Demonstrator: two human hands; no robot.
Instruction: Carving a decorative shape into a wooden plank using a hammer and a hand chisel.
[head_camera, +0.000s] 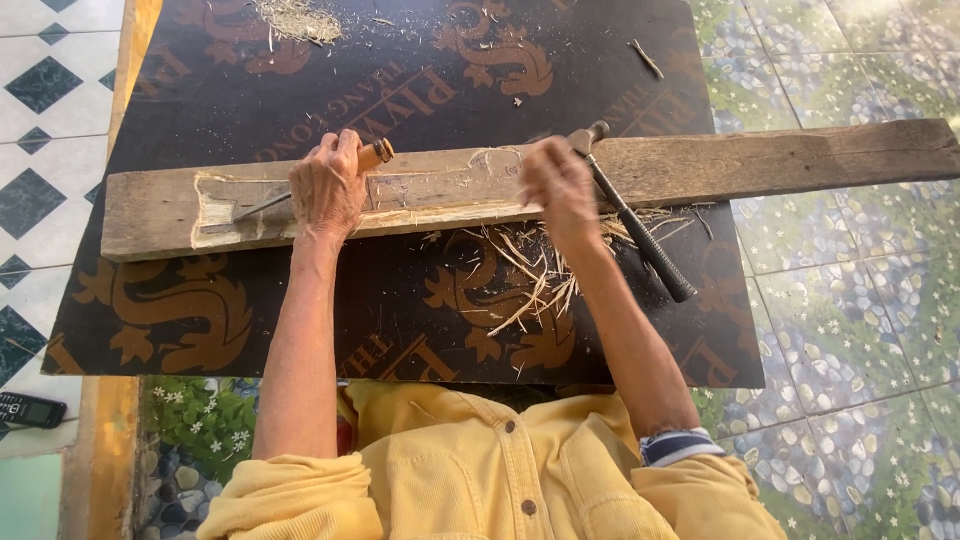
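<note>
My left hand (327, 187) is clamped on the chisel (300, 190) on the plank (760, 158); my right hand (562, 190), fingers loosely together, rests on the plank beside the hammer (635, 220).

Support: dark brown plywood sheet (400, 60) with orange printed ornament, laid on a patterned tile floor (860, 300). Directly on the sheet: weathered wooden plank (760, 160) lying crosswise, its right end overhanging; wood splinters (530, 270); sawdust pile (297, 18).
</note>
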